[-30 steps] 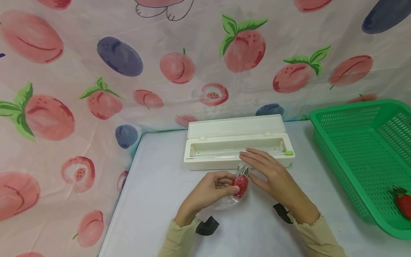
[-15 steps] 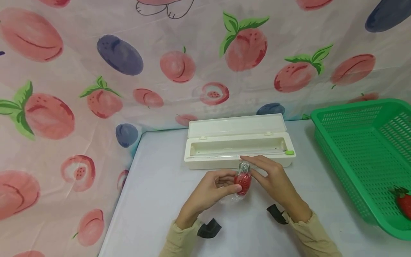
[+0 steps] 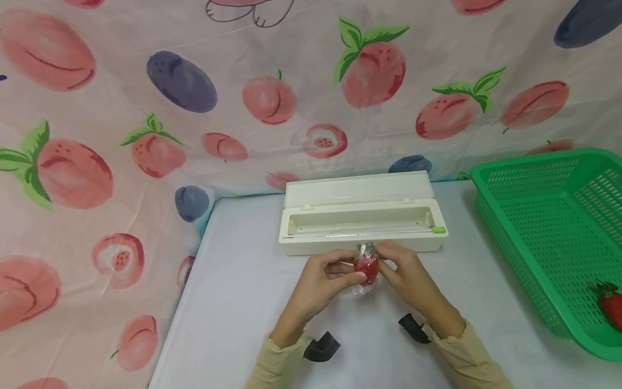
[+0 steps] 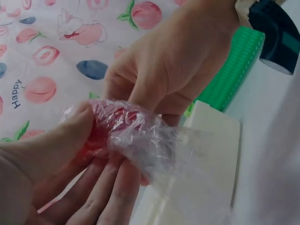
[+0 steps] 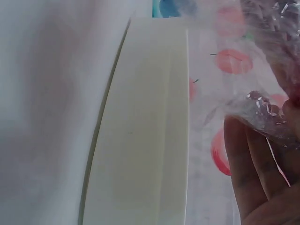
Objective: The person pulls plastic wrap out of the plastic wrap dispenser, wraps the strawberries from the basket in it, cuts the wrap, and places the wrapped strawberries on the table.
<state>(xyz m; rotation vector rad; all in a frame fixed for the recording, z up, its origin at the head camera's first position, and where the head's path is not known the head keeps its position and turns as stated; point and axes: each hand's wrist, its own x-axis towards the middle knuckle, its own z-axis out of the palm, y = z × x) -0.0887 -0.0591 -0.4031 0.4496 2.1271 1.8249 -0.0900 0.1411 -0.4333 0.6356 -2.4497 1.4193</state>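
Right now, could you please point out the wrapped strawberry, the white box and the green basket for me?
wrapped strawberry (image 3: 366, 266), head view, on its red middle between both hands.
white box (image 3: 311, 247), head view, on its front wall, left part.
green basket (image 3: 527, 163), head view, on its far rim.

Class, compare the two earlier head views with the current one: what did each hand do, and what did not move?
The right hand, flat and open a second ago, curled in and closed on the wrapped strawberry. The left hand kept holding it, lifting slightly toward the white dispenser box. The box, the green basket and the strawberry inside it stayed put.
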